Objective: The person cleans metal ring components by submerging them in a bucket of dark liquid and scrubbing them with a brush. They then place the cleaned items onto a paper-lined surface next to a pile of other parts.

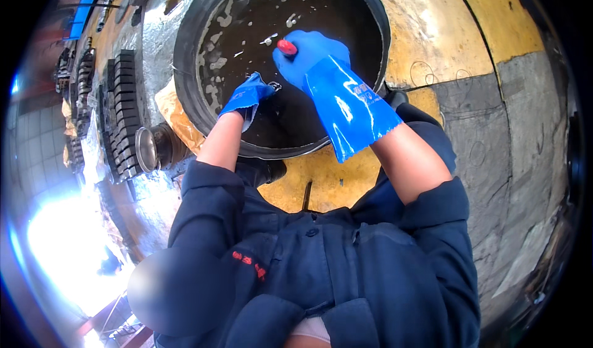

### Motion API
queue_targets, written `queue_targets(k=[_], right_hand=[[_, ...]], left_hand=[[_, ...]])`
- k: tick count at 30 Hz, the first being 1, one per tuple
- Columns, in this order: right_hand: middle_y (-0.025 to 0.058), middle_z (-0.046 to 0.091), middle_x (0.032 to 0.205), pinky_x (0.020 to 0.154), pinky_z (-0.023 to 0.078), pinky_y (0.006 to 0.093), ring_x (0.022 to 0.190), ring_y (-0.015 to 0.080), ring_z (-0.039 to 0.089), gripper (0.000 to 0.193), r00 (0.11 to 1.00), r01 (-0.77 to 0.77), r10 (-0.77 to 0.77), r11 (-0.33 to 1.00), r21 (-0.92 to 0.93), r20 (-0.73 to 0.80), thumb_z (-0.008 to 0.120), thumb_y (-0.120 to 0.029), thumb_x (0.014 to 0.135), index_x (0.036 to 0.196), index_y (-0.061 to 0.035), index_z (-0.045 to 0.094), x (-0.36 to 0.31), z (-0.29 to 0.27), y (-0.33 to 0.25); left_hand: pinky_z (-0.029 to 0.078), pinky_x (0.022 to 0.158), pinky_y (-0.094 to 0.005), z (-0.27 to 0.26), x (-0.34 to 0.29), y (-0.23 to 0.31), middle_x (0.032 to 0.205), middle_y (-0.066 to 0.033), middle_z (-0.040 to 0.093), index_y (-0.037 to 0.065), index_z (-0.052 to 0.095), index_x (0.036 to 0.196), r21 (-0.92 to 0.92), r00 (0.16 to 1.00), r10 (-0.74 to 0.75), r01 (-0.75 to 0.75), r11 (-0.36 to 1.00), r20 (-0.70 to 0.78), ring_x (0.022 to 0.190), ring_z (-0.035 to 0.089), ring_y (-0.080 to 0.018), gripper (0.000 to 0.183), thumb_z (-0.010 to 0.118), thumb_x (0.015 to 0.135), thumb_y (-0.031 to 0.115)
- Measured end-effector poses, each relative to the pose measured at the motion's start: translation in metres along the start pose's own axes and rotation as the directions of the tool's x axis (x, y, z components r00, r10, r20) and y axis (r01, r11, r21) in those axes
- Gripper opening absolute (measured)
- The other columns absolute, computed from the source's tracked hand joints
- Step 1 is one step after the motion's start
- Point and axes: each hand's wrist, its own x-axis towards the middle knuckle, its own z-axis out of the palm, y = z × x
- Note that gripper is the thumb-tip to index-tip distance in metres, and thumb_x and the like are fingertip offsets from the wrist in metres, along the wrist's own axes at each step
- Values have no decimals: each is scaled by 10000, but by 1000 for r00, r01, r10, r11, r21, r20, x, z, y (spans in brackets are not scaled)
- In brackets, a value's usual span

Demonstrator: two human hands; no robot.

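A large round black tub (pixel 185 57) of dark liquid (pixel 278 14) stands in front of me, with pale foam patches floating on it. My right hand (pixel 315 54), in a long blue rubber glove, is over the middle of the tub. It is closed around a red handle (pixel 286 47); the rest of that tool is hidden. To its left, my left hand (pixel 252 93), also blue-gloved, reaches down to the liquid. Its fingers are out of sight in the dark, beside a small shiny spot, so their hold does not show.
Left of the tub lie a metal cylinder (pixel 147 150), crumpled brown paper (pixel 178 116) and a row of dark ridged metal parts (pixel 125 110). More dark parts (pixel 85 79) line the far left. The floor is worn yellow (pixel 432 26), with grey sheeting (pixel 475 125) at right.
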Motion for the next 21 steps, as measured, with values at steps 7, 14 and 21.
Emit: queue_targets(k=[7,14,21], right_hand=[[115,829,1095,948,631,457,1067,384,779,381,998,-48,49,999,19,-36,677,-505,1008,1124,-175,827,14,-33,-1],[108,831,1102,954,634,451,1067,366,789,386,997,-54,58,996,70,-59,677,-503,1005,1136,-174,830,12,-31,2],[89,836,1113,963,633,441,1062,352,794,376,995,-93,96,984,152,-15,684,-498,998,1161,-200,845,15,-34,3]], left_hand=[[474,1241,-444,-6,-4,9,1531,-250,672,25,653,1509,192,955,290,-297,935,61,1464,606,-419,713,836,889,325],[554,1156,-476,-28,3,24,1451,-246,724,49,720,1440,48,945,284,-295,954,162,1377,671,-427,724,935,782,261],[594,1020,-503,-33,-2,23,1267,-284,775,-20,738,1306,280,969,135,-191,941,206,1248,742,-425,539,883,815,147]])
